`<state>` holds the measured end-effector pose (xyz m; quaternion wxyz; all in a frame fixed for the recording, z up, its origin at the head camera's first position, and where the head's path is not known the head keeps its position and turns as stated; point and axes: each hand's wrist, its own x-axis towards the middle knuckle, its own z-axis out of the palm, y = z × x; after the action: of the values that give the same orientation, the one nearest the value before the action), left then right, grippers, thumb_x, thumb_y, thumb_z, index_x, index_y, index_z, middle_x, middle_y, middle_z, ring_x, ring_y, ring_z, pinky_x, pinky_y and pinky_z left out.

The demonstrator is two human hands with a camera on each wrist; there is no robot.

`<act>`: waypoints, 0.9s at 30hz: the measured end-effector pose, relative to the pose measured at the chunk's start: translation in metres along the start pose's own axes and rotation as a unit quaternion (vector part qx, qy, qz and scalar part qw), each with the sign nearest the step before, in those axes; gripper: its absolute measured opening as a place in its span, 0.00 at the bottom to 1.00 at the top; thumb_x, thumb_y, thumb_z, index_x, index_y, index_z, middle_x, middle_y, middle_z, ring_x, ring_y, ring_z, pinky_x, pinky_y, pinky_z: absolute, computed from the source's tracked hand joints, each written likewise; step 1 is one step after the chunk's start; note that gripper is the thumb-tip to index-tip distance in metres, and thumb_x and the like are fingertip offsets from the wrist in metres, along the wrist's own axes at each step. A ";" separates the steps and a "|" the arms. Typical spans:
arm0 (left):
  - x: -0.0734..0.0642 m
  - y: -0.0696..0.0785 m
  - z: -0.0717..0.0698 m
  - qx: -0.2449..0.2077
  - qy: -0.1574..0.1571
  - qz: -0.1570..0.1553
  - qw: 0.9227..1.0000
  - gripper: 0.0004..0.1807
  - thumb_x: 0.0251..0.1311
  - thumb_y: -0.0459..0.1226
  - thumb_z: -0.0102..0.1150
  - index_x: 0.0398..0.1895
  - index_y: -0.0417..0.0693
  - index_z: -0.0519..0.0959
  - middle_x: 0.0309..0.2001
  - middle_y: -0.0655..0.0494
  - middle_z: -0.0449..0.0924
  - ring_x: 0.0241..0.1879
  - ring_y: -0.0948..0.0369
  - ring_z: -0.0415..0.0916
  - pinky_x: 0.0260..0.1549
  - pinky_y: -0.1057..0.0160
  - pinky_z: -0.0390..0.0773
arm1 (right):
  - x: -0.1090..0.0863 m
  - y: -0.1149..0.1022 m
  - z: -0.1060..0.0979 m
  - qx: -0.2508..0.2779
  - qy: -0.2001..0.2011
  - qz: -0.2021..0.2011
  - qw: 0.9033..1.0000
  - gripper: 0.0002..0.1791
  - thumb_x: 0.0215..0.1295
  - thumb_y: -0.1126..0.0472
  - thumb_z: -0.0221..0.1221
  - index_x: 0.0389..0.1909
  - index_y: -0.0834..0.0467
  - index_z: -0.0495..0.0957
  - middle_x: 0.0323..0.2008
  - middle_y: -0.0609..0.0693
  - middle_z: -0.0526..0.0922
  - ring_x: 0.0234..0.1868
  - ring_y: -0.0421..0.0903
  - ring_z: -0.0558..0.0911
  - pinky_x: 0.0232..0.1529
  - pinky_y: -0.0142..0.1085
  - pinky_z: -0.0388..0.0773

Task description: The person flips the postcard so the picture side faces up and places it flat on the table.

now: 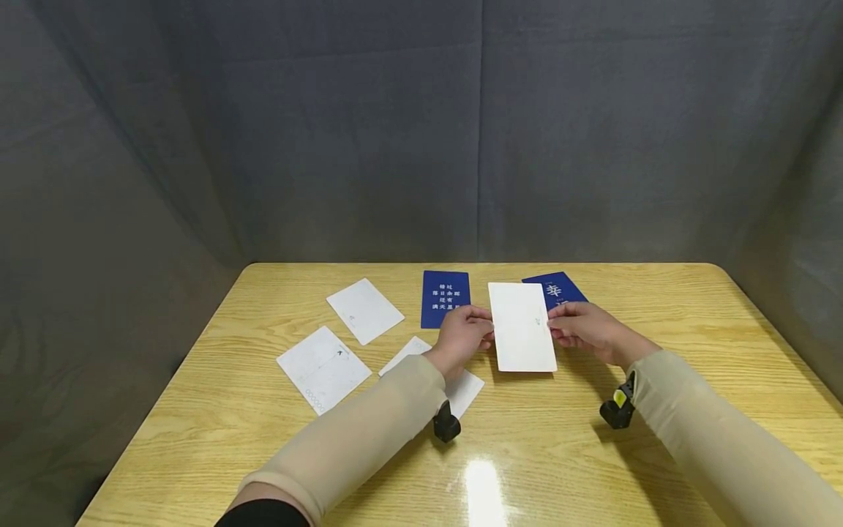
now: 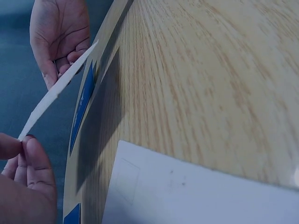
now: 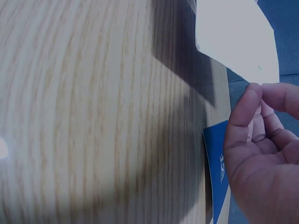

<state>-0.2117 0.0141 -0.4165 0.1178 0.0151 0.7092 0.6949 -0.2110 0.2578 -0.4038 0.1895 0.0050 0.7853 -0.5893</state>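
A white card (image 1: 522, 337) is held up above the table, its pale side with a small mark facing the head camera. My left hand (image 1: 463, 338) pinches its left edge between thumb and fingers, and my right hand (image 1: 588, 329) pinches the right edge. Seen from the left wrist, the card (image 2: 58, 88) appears nearly edge-on, off the surface. In the right wrist view, thumb and finger of the right hand (image 3: 266, 149) meet at the card's edge. Behind it on the table lie a blue card with white characters (image 1: 441, 285) and a second blue card (image 1: 566, 284), partly covered.
Two white cards lie at the left of the wooden table (image 1: 658, 307), one farther back (image 1: 365, 311) and one nearer (image 1: 324, 369). Another white card (image 1: 469, 391) is partly hidden under my left forearm. A grey curtain (image 1: 362, 146) hangs behind the table.
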 end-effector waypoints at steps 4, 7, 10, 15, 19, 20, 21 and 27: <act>-0.001 0.003 0.000 0.010 -0.004 0.001 1.000 0.07 0.69 0.25 0.57 0.47 0.33 0.80 0.34 0.51 0.81 0.33 0.60 0.78 0.33 0.66 0.82 | -0.001 -0.003 -0.001 -0.002 0.004 -0.002 1.000 0.13 0.81 0.65 0.51 0.57 0.71 0.68 0.39 0.49 0.78 0.39 0.41 0.78 0.42 0.32 0.81; -0.003 0.005 0.001 0.029 -0.006 0.012 0.999 0.07 0.69 0.26 0.56 0.47 0.34 0.81 0.34 0.52 0.79 0.35 0.56 0.79 0.33 0.63 0.82 | -0.001 -0.005 -0.002 -0.003 0.007 -0.002 1.000 0.12 0.81 0.64 0.51 0.55 0.70 0.69 0.39 0.50 0.77 0.39 0.42 0.78 0.42 0.32 0.80; -0.006 0.009 0.003 0.051 -0.006 0.030 0.998 0.07 0.69 0.26 0.57 0.46 0.35 0.81 0.34 0.53 0.77 0.35 0.53 0.78 0.32 0.62 0.80 | -0.003 -0.006 -0.004 0.000 0.006 -0.003 1.000 0.11 0.81 0.64 0.51 0.54 0.68 0.70 0.40 0.51 0.77 0.40 0.43 0.78 0.43 0.33 0.81; -0.008 0.015 0.006 0.042 -0.015 0.043 0.998 0.06 0.71 0.25 0.54 0.44 0.36 0.80 0.34 0.53 0.75 0.31 0.59 0.77 0.33 0.60 0.81 | -0.004 -0.007 -0.007 0.039 -0.002 -0.008 0.999 0.06 0.81 0.64 0.52 0.50 0.63 0.71 0.38 0.49 0.79 0.38 0.41 0.80 0.43 0.32 0.81; -0.008 0.017 0.006 0.041 -0.018 0.060 0.997 0.06 0.72 0.24 0.54 0.42 0.37 0.81 0.35 0.51 0.77 0.31 0.61 0.78 0.36 0.58 0.83 | -0.006 -0.010 -0.009 0.084 -0.009 -0.023 0.996 0.02 0.81 0.65 0.51 0.46 0.60 0.72 0.38 0.48 0.80 0.38 0.39 0.81 0.41 0.31 0.81; -0.008 0.017 0.005 0.046 -0.019 0.066 0.997 0.06 0.72 0.25 0.54 0.42 0.37 0.81 0.35 0.51 0.77 0.32 0.60 0.79 0.37 0.58 0.84 | -0.006 -0.011 -0.010 0.095 -0.010 -0.028 0.995 0.03 0.81 0.65 0.51 0.45 0.60 0.72 0.38 0.48 0.80 0.38 0.39 0.81 0.41 0.30 0.81; -0.008 0.018 0.005 0.052 -0.019 0.072 0.996 0.06 0.72 0.25 0.54 0.42 0.37 0.81 0.35 0.51 0.78 0.33 0.58 0.79 0.38 0.58 0.84 | -0.007 -0.012 -0.011 0.104 -0.012 -0.031 0.994 0.03 0.81 0.65 0.50 0.45 0.60 0.72 0.39 0.48 0.81 0.39 0.39 0.82 0.41 0.30 0.81; -0.010 0.018 0.001 0.078 -0.005 0.085 0.993 0.07 0.72 0.27 0.56 0.44 0.37 0.84 0.37 0.50 0.81 0.40 0.53 0.80 0.38 0.66 0.80 | -0.011 -0.013 -0.013 0.120 -0.021 -0.043 0.992 0.09 0.82 0.66 0.47 0.51 0.62 0.75 0.44 0.46 0.83 0.44 0.40 0.84 0.46 0.31 0.82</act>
<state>-0.2044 0.0140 -0.3972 0.0605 0.0877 0.7567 0.6451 -0.2076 0.2683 -0.3852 0.1783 -0.0181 0.7040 -0.6872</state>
